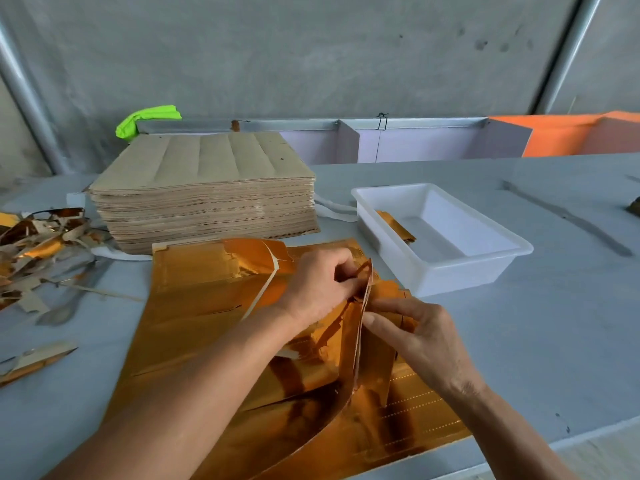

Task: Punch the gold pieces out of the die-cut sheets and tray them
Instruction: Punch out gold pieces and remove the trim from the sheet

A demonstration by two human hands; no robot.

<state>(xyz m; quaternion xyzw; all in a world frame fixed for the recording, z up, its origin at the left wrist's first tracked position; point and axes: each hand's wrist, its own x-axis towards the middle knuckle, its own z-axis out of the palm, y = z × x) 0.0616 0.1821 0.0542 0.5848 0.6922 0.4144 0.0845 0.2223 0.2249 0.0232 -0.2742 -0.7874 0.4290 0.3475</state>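
Work sheet: the shiny gold die-cut foil sheet (194, 306) lies flat on the pale grey table (519, 323) directly in front of you, its near edge close to the table edge. Dotted perforation rows show on its near right corner.
Raised strip: a narrow gold strip with a pale cardboard edge (360, 327) stands up from the middle of the sheet, between your two hands.
Left hand: your left hand (318, 285) has its fingers curled, pinching the top of the raised strip.
Right hand: your right hand (415, 337) pinches the same strip lower down, thumb and fingertips closed on it.
Tray: the white rectangular plastic tray (485, 268) sits on the table just right of the sheet's far corner.
Trayed pieces: a small stack of gold pieces (394, 225) leans against the tray's left inner wall.
Stock: a thick stack of brown-backed sheets (207, 188) rests behind the work sheet.
Waste: a heap of gold and brown offcut scraps (38, 244) lies at the table's left; one long scrap strip (34, 362) lies nearer you.
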